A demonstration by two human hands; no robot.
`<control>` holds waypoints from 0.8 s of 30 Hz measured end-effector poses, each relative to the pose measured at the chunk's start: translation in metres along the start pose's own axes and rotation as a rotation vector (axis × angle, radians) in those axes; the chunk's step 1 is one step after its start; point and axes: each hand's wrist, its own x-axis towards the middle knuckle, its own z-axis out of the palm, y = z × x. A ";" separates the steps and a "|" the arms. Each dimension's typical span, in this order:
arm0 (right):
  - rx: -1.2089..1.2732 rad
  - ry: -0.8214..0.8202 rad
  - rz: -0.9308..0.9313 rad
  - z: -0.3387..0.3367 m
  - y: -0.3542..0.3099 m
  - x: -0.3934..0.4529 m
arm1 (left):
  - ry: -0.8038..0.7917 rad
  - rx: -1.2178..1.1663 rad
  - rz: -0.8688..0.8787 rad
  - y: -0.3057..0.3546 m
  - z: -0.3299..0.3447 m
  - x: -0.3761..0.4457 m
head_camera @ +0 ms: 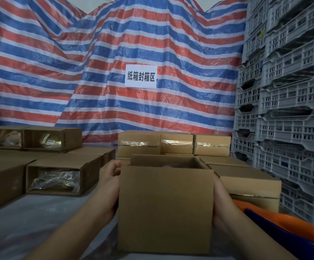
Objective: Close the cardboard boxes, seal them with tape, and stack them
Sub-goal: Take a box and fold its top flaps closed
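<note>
Open box (164, 209) held between both hands, close in front of us, above the grey table (30, 222). Top flaps not yet folded; the far flap stands up and the mouth faces up and away from us. Something lies inside, too dark to make out.

Left hand (109, 186) grips the box's left wall, fingers curled round the upper far corner, thumb side toward us. Right hand (220, 201) lies along the right wall, mostly hidden behind the box; whether those fingers curl or lie flat we cannot tell.

Beyond the left hand: unsealed boxes (56, 175) lying on their sides, clear plastic wrap showing in the open ends. Beyond the right hand: sealed boxes (175, 145) in a row, glossy tape across their fronts, more sealed ones stacked nearer. Just outside the right forearm, an orange and blue object (276, 228), likely the tape dispenser, though we cannot be sure. Grey crates (287, 109) stacked farther right; striped tarp (77, 62) with a paper sign (140, 76) behind everything.

Step in hand, as we judge it: setting the box down to close it.
- Rest it flat on the table before letting go.
- Fold short flaps first, then long ones, seams meeting.
- Keep one palm pressing the seam while the other reaches for tape.
- Risk: the flaps may spring back if released early.
</note>
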 end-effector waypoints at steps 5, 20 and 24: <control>-0.074 -0.046 0.033 0.003 -0.006 -0.003 | -0.102 0.034 -0.095 0.003 -0.003 0.001; -0.217 -0.052 0.053 -0.005 -0.009 -0.002 | -0.220 0.200 0.037 0.008 -0.015 0.007; -0.206 -0.058 0.046 -0.007 -0.008 0.000 | -0.417 0.160 0.026 0.017 -0.023 0.005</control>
